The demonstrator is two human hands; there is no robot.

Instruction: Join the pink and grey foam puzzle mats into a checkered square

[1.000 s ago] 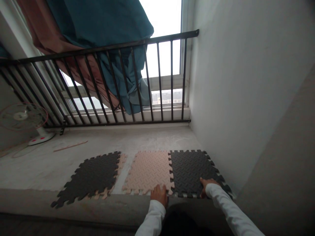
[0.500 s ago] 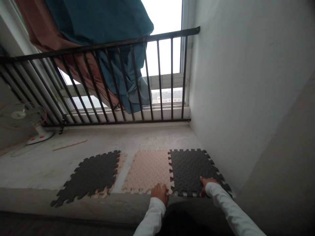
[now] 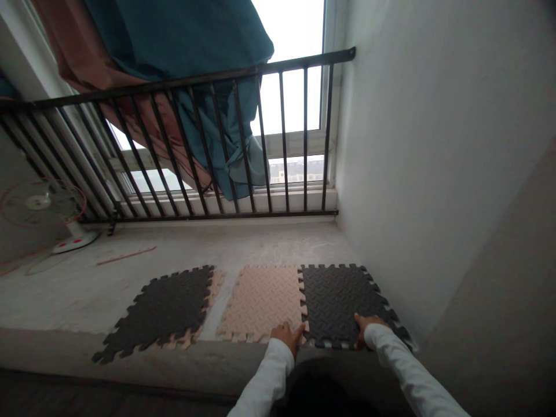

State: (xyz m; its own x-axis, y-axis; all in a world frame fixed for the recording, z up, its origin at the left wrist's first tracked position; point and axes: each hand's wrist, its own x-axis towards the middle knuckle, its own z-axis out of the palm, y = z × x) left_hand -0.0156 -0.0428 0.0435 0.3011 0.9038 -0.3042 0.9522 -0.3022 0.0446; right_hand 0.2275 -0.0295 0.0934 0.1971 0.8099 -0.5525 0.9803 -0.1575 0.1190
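Spreads left hand open on near-right corner of pink mat, newly stretching thumb toward seam, apparently bearing closer there, and rests right hand, with grip unclear, on right black mat.

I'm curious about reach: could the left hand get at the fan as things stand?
Probably not without moving closer: the fan stands far off, beyond the left dark mat, while the left hand is at the pink mat.

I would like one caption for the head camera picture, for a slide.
Left hand at the near edge of the pale pink mat, right hand on the adjoining black mat.
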